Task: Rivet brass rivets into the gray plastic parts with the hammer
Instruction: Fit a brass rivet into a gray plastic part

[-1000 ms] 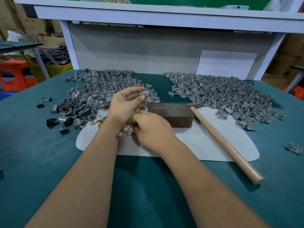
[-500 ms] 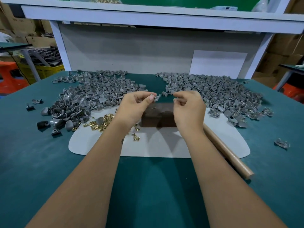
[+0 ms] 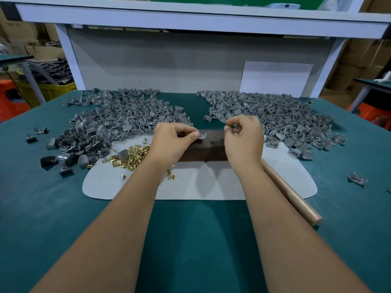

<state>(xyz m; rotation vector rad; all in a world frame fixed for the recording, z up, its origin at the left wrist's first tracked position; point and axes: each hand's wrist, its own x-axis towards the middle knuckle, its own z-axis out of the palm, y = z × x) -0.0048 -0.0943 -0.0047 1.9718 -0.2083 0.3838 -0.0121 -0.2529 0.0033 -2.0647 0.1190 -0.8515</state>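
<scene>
- A single gray plastic part (image 3: 202, 135) is pinched between thumb and forefinger of the left hand (image 3: 172, 142), right over the dark block (image 3: 208, 148) in the middle of the mat.
- The right hand (image 3: 243, 137) is held just beside it at 3 o'clock, fingers curled with thumb and forefinger pressed together like something tiny is nipped there, but whatever it is can't be made out.
- The brass rivets (image 3: 132, 157) are heaped at 9 o'clock of the left hand on the pale gray mat (image 3: 211, 187), with a few strays scattered by the left wrist.
- Two big piles of gray parts are spread over the green counter (image 3: 42, 208): the left pile (image 3: 118, 121) at 11 o'clock and the right pile (image 3: 281, 117) at 1 o'clock of the hands.
- The hammer's wooden handle (image 3: 289, 193) is laid out at 4 o'clock, running off the mat's edge; its upper end is hidden under the right forearm, and nothing's touching it with a hand.
- A lone gray part (image 3: 357, 179) is parked well apart at 3 o'clock on the counter.
</scene>
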